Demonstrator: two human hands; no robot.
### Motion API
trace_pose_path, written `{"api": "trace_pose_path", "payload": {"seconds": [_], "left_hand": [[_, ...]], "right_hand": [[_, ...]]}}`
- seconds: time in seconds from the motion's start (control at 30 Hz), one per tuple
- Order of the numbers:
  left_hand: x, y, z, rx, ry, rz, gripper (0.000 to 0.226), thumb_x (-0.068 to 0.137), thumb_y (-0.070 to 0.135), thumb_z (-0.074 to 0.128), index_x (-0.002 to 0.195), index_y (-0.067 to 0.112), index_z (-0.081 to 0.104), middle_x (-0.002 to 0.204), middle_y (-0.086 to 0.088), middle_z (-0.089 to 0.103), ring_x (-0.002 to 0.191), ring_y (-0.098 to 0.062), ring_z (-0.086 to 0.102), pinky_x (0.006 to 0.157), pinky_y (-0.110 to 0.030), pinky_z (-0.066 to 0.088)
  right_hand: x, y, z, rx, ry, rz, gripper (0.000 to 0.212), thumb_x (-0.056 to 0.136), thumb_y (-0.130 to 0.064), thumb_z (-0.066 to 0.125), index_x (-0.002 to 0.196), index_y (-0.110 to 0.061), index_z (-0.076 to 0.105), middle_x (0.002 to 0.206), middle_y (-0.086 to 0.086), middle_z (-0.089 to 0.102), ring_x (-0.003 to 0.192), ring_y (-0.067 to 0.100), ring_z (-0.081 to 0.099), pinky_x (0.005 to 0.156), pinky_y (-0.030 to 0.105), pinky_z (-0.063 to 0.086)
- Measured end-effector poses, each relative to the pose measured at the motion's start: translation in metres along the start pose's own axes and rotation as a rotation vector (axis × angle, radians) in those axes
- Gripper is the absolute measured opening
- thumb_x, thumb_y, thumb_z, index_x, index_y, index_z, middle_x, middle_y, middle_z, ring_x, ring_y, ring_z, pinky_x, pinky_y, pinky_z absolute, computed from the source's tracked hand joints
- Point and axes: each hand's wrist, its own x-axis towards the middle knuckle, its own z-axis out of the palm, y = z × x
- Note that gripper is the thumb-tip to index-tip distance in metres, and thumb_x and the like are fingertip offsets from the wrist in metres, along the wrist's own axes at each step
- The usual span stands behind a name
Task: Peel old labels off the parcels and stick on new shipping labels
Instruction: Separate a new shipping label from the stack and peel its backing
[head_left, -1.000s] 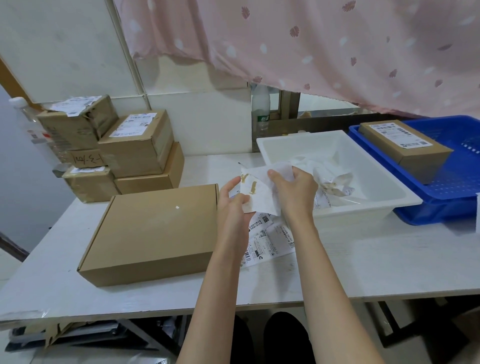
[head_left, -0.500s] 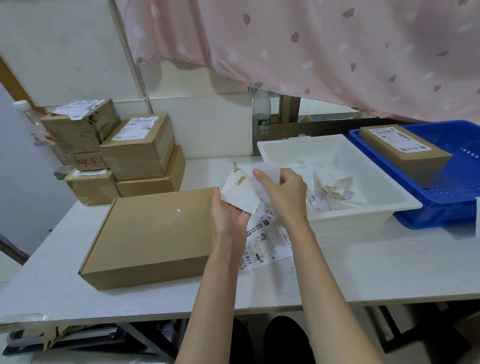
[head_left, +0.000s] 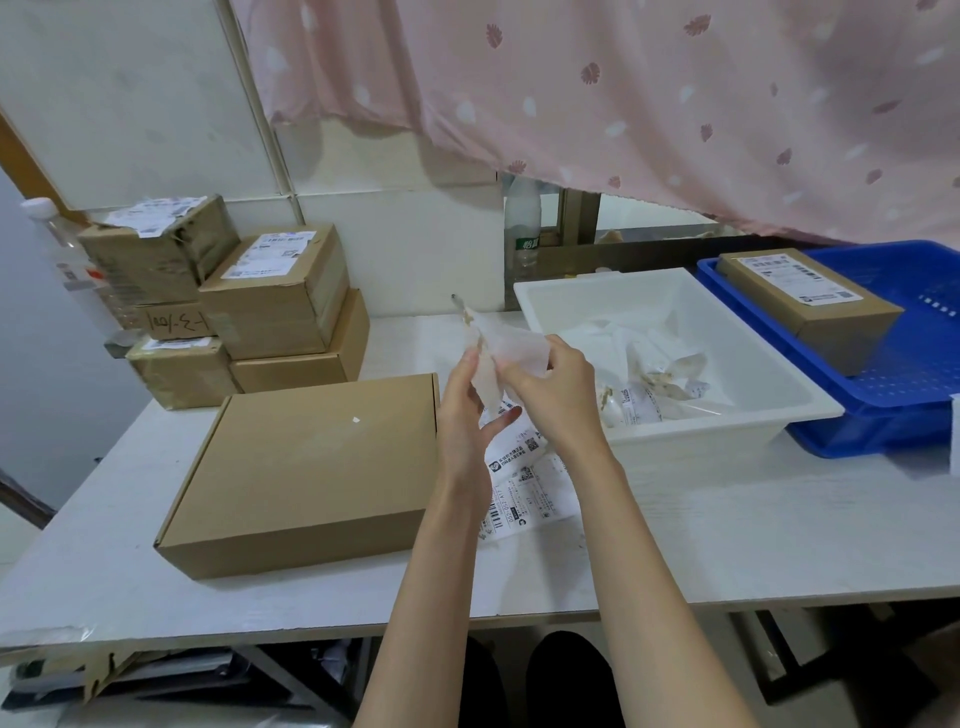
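White, crumpled peeled label (head_left: 506, 348) shows brown cardboard scraps.

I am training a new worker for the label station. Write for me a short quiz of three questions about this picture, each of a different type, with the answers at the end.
1. True or false: the flat box nearest the person carries a shipping label on its top.
2. Multiple choice: where do the crumpled old labels lie? A) in the blue basket B) in the white tray C) on the box stack
3. Fill in: both hands, left hand and right hand, hold one ____.

Key: 1 false, its top is bare; 2 B; 3 white sheet of paper.
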Motion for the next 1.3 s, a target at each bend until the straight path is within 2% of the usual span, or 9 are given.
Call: {"api": "trace_pose_path", "payload": {"seconds": [0.23, 0.33, 0.6, 0.7, 0.77, 1.03, 1.13, 1.2, 1.3], "left_hand": [[0.002, -0.004, -0.001, 0.105, 0.109, -0.004, 0.028, 0.096, 0.009, 0.052, 0.121, 0.004, 0.063, 0.116, -0.013, 0.07, 0.108, -0.024, 0.068, 0.075, -0.024, 0.057], [-0.001, -0.004, -0.002, 0.139, 0.162, -0.048, 0.007, 0.098, 0.0, 0.049, 0.099, 0.004, 0.054, 0.096, -0.002, 0.063, 0.089, -0.011, 0.073, 0.067, -0.015, 0.053], [-0.001, 0.0, 0.005, 0.048, 0.16, -0.191, 0.023, 0.099, 0.002, 0.042, 0.084, 0.016, 0.032, 0.094, -0.002, 0.052, 0.087, -0.01, 0.074, 0.077, -0.026, 0.04], [-0.001, 0.0, 0.006, 0.021, 0.114, -0.165, 0.008, 0.097, 0.0, 0.041, 0.102, 0.004, 0.045, 0.121, -0.009, 0.061, 0.094, -0.016, 0.073, 0.104, -0.032, 0.041], [-0.001, 0.0, 0.006, 0.006, 0.114, -0.142, 0.027, 0.095, -0.004, 0.04, 0.121, -0.004, 0.047, 0.133, -0.015, 0.059, 0.096, -0.019, 0.073, 0.11, -0.041, 0.04], [-0.005, -0.003, 0.009, 0.006, 0.176, -0.181, 0.012, 0.1, -0.001, 0.043, 0.106, -0.005, 0.052, 0.112, -0.006, 0.056, 0.068, 0.0, 0.07, 0.105, -0.042, 0.044], [-0.008, -0.002, 0.007, 0.011, 0.217, -0.194, 0.017, 0.102, 0.004, 0.042, 0.117, 0.002, 0.049, 0.107, 0.008, 0.053, 0.068, 0.01, 0.067, 0.091, -0.018, 0.048], [-0.006, -0.002, 0.004, -0.022, 0.227, -0.189, 0.008, 0.1, 0.003, 0.049, 0.107, 0.005, 0.052, 0.105, 0.001, 0.057, 0.077, 0.002, 0.069, 0.076, -0.011, 0.051], [0.0, -0.004, 0.001, -0.07, 0.238, -0.174, 0.004, 0.097, -0.001, 0.051, 0.1, 0.0, 0.053, 0.108, -0.02, 0.059, 0.108, -0.032, 0.063, 0.086, -0.031, 0.057]], "right_hand": [[-0.002, 0.002, 0.002, -0.067, -0.065, -0.051, 0.012, 0.072, -0.025, 0.066, 0.082, -0.028, 0.072, 0.095, -0.017, 0.061, 0.089, 0.003, 0.063, 0.084, 0.04, 0.054], [0.0, 0.002, 0.001, -0.056, -0.033, -0.047, 0.011, 0.08, -0.026, 0.065, 0.071, -0.028, 0.069, 0.091, -0.012, 0.062, 0.086, 0.009, 0.062, 0.082, 0.042, 0.053], [0.006, 0.008, 0.003, -0.118, 0.065, 0.026, 0.019, 0.089, -0.032, 0.06, 0.071, -0.026, 0.064, 0.085, -0.002, 0.067, 0.075, 0.014, 0.06, 0.074, 0.034, 0.046], [0.009, 0.008, 0.0, -0.132, 0.11, 0.036, 0.015, 0.089, -0.03, 0.06, 0.074, -0.029, 0.065, 0.091, -0.002, 0.069, 0.081, 0.017, 0.063, 0.078, 0.034, 0.048], [0.011, 0.009, 0.0, -0.145, 0.129, 0.046, 0.014, 0.09, -0.029, 0.06, 0.077, -0.027, 0.066, 0.094, 0.0, 0.07, 0.082, 0.018, 0.063, 0.08, 0.034, 0.049], [0.011, 0.006, -0.005, -0.037, 0.259, 0.053, 0.024, 0.093, -0.028, 0.055, 0.07, -0.019, 0.056, 0.071, -0.006, 0.057, 0.069, 0.017, 0.056, 0.069, 0.035, 0.045], [0.008, 0.002, -0.007, 0.028, 0.171, 0.093, 0.022, 0.083, -0.044, 0.068, 0.086, -0.023, 0.062, 0.083, -0.01, 0.063, 0.078, 0.01, 0.061, 0.073, 0.029, 0.049], [0.006, 0.002, -0.007, -0.03, 0.09, 0.104, 0.025, 0.077, -0.041, 0.073, 0.077, -0.019, 0.063, 0.082, -0.003, 0.065, 0.071, 0.011, 0.059, 0.067, 0.028, 0.048], [0.005, 0.002, -0.004, -0.048, 0.09, 0.089, 0.013, 0.08, -0.024, 0.07, 0.071, -0.016, 0.063, 0.079, 0.0, 0.067, 0.067, 0.01, 0.059, 0.061, 0.027, 0.045]]}}
